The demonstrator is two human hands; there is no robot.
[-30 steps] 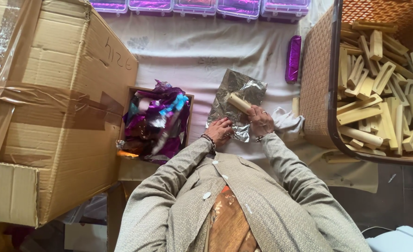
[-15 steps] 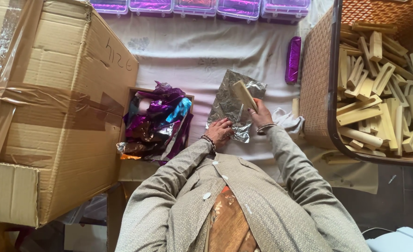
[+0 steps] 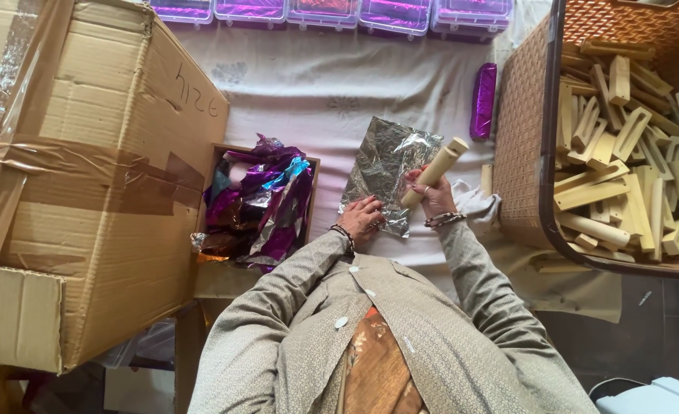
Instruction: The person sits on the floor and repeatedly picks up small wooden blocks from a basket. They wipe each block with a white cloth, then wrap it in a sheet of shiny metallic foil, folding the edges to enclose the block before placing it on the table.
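The right hand point(image 3: 434, 195) grips a pale stick point(image 3: 434, 173), fingers closed; the left hand point(image 3: 362, 218) presses flat on silver foil point(image 3: 385, 165), white cloth point(image 3: 316, 92) beneath, basket point(image 3: 523, 138) cut off.

Your right hand point(image 3: 434, 197) grips a pale wooden stick point(image 3: 434, 172) tilted over a crinkled silver foil sheet point(image 3: 385, 165), while your left hand point(image 3: 362, 217) presses flat on the sheet's near edge. To the left sits a small box of purple and blue foil scraps point(image 3: 259, 203) beside a large taped cardboard carton point(image 3: 86, 176). At right, a woven basket point(image 3: 523, 146) holds more wooden sticks point(image 3: 631, 153); a purple-wrapped piece point(image 3: 483, 101) lies on the white cloth point(image 3: 316, 84).
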